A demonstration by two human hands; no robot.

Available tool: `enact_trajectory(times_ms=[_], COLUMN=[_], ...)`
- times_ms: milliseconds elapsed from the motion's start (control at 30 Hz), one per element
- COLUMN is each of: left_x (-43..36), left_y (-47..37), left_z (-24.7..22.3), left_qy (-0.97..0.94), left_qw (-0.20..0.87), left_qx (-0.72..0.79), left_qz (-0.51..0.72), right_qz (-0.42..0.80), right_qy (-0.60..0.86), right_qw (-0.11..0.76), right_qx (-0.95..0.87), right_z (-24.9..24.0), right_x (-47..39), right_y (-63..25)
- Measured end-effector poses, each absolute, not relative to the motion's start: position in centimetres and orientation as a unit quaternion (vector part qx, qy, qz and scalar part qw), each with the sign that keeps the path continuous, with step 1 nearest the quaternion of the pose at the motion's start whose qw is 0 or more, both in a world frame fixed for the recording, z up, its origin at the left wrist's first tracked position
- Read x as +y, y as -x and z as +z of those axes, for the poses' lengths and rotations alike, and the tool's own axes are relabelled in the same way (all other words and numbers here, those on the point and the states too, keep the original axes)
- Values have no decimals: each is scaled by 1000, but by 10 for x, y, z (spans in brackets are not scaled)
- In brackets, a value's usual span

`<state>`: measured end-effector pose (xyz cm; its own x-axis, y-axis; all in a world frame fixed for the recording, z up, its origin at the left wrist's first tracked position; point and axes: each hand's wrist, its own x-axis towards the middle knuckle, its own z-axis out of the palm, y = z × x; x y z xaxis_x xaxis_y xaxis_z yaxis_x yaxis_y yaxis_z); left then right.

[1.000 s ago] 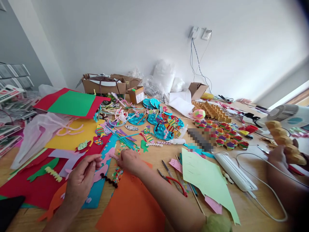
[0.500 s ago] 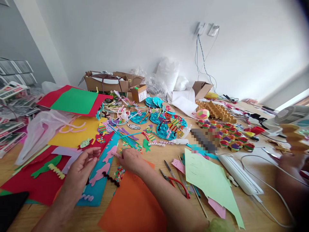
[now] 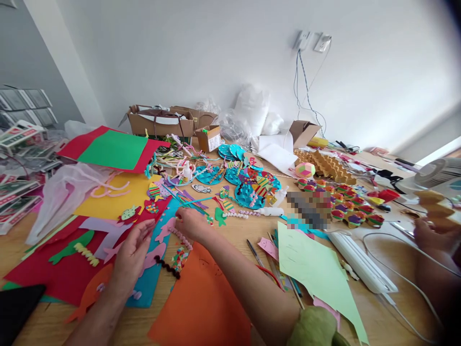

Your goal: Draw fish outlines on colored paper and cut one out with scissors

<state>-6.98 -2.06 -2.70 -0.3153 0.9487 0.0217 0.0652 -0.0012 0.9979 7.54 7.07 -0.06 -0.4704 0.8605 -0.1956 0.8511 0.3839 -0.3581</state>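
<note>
A pink pipe cleaner (image 3: 179, 235) was pinched at its upper end by the right hand (image 3: 190, 224) and laid across the blue sheet (image 3: 153, 269), apparently so that it could be fitted against the pink fish cut-outs (image 3: 153, 257) there. The left hand (image 3: 132, 253) was held just above the sheet with fingers loosely curled, nothing visibly gripped, seemingly to steady the work. An orange sheet (image 3: 201, 307), scissors (image 3: 264, 269) and a green sheet (image 3: 317, 274) were spread close by on the tabletop (image 3: 237, 230), within reach; a co-worker's hand (image 3: 430, 235) was seen at the right edge.
</note>
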Motion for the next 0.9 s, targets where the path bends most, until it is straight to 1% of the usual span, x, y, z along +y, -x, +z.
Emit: enact_trajectory(times_ms=[167, 400, 767, 900], left_x=[-19, -20, -18, -16], left_y=[76, 77, 72, 74], left_z=[-40, -44, -38, -43], left_qy=[-473, -497, -472, -477], left_qw=[362, 351, 356, 356], left_qx=[593, 588, 593, 596], left_qz=[541, 533, 546, 539], right_qz=[223, 248, 329, 338], right_qy=[495, 499, 489, 490], right_qw=[-12, -35, 1, 32], right_qx=[-840, -829, -808, -803], right_z=[-2, 0, 2, 1], right_x=[79, 86, 85, 84], right_y=[-60, -54, -59, -61])
